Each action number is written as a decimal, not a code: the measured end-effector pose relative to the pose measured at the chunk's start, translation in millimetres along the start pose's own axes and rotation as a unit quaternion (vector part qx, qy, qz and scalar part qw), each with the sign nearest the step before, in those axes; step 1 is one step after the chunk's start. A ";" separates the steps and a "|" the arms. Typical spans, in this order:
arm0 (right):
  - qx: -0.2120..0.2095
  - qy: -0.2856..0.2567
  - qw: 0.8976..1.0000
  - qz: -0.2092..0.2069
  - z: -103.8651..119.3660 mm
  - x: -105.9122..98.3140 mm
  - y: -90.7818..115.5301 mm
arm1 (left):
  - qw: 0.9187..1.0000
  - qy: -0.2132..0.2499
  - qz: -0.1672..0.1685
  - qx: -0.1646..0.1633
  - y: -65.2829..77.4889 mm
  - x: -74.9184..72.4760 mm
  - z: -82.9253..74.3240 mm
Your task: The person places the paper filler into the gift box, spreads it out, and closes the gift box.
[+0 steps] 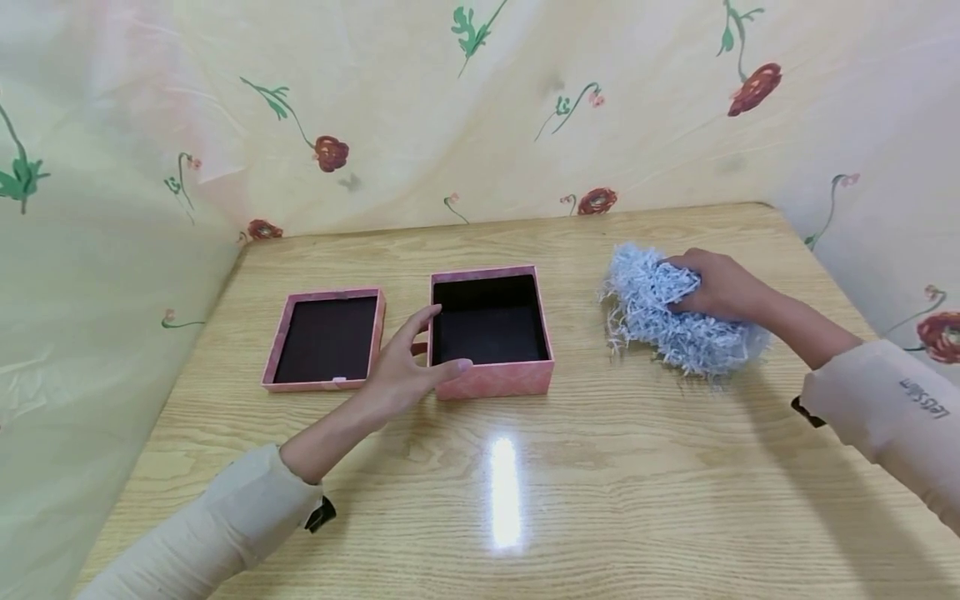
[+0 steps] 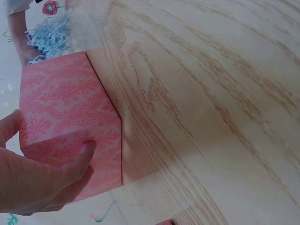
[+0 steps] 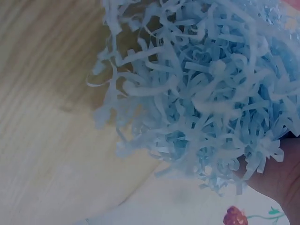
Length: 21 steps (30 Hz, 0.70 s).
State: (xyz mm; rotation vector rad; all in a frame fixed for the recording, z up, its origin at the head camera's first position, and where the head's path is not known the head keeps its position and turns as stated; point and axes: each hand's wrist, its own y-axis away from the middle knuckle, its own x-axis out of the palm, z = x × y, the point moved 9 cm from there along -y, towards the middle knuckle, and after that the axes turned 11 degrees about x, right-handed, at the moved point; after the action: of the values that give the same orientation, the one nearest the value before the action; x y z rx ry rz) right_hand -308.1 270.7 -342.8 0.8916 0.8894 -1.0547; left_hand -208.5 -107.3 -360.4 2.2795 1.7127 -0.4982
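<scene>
A pink patterned box with a black inside stands uncovered mid-table. My left hand holds it about its near left corner: the thumb lies at the front rim, and the fingers rest along the left side. Over on the right, my right hand grips a loose bundle of pale blue shredded paper from above, the fingers partly sunk in it. Strands of the paper hang down in the right wrist view and hide most of that hand.
Left of the box lies its matching pink lid, black inside facing up. A wooden table carries everything, with a light reflection near its front. Floral sheeting hangs behind and along both sides of the table.
</scene>
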 end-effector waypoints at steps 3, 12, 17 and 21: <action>0.009 -0.004 1.000 0.005 -0.9 -7.0 -0.8 | 1.000 0.000 -0.001 0.000 0.3 -0.3 0.4; 0.027 -0.009 1.000 -0.001 -0.5 -28.0 1.4 | 1.000 0.004 0.000 0.005 -0.1 0.5 -0.6; 0.036 -0.008 0.999 -0.005 -1.0 -37.2 1.0 | 1.000 0.001 -0.001 0.006 0.3 -0.1 -1.1; 0.033 -0.019 0.999 -0.009 4.8 -43.7 -0.7 | 1.000 0.001 0.000 0.007 0.3 -0.2 -1.0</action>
State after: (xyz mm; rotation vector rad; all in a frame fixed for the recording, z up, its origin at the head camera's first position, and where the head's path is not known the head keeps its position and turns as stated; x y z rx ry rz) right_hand -318.6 280.4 -301.3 0.9163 0.8359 -1.1178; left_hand -208.1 -107.2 -359.4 2.2896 1.7148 -0.5096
